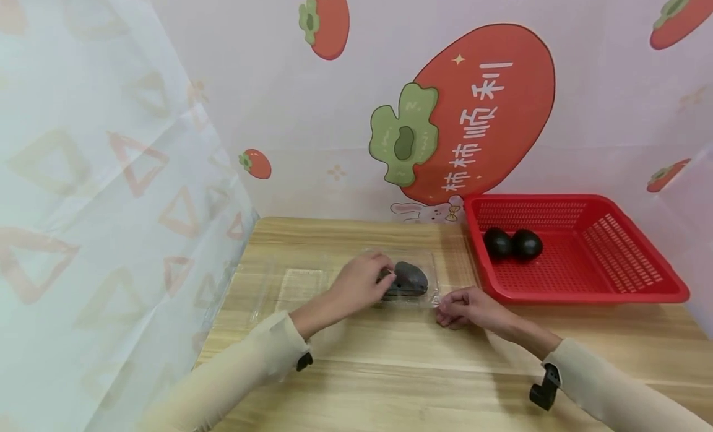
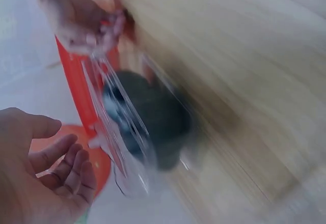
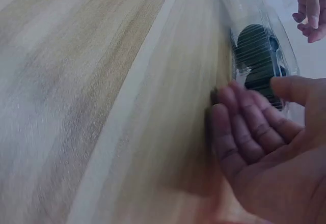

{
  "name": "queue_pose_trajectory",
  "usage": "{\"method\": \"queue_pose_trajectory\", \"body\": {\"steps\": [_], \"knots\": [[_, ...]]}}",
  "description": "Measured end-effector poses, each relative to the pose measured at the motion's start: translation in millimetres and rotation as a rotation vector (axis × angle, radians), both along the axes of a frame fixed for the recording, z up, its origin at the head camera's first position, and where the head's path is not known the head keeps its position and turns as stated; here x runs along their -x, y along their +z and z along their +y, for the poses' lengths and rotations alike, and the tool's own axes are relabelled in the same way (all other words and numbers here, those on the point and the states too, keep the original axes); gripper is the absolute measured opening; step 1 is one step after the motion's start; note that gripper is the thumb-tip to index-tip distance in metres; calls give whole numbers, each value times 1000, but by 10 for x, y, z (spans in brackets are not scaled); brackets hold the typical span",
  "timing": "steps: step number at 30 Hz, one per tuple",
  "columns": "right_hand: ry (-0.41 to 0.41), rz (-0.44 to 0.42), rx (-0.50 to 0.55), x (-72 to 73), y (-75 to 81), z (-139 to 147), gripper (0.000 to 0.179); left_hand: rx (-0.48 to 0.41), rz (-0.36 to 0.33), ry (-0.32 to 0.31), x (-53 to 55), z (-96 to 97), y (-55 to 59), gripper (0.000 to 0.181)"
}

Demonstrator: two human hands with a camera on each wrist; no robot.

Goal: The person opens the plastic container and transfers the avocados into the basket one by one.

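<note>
A clear plastic clamshell box [image 1: 434,299] lies on the wooden table, its see-through half on the left [image 1: 301,286] spread flat. Dark egg-shaped avocados [image 1: 412,278] sit in its right half and show dark green through the plastic in the right wrist view [image 3: 253,51]. Over them in the head view is my left hand [image 1: 362,280], its fingers loosely bent and apart from the fruit in the left wrist view. At the box's near right corner is my right hand [image 1: 466,307], fingers half curled, with a gap between thumb and fingertips.
A red perforated basket [image 1: 579,296] stands at the right rear of the table, close to the box. Two black avocados [image 1: 512,244] lie in its left end. Behind the table hangs a cloth printed with persimmons [image 1: 501,135]; a pale curtain [image 1: 111,190] borders the left side.
</note>
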State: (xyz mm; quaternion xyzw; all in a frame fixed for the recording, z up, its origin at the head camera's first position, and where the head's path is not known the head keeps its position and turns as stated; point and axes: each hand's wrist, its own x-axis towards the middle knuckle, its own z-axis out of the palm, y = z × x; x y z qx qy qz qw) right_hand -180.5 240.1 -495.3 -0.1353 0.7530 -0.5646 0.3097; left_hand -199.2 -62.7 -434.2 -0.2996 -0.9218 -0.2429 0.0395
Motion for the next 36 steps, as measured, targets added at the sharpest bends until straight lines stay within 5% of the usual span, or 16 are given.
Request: {"method": "queue_pose_trajectory", "body": {"steps": [11, 18, 24, 36], "knots": [[188, 427, -324, -134, 338, -68, 11, -115, -148, 102, 110, -520, -33, 21], [290, 770, -551, -242, 600, -293, 8, -183, -451, 138, 142, -656, -61, 35], [293, 1057, -600, -246, 740, -456, 17, -249, -705, 221, 95, -716, -52, 49], [321, 1225, -570, -80, 764, -754, 32, -418, -926, 250, -7, -672, -141, 46]]}}
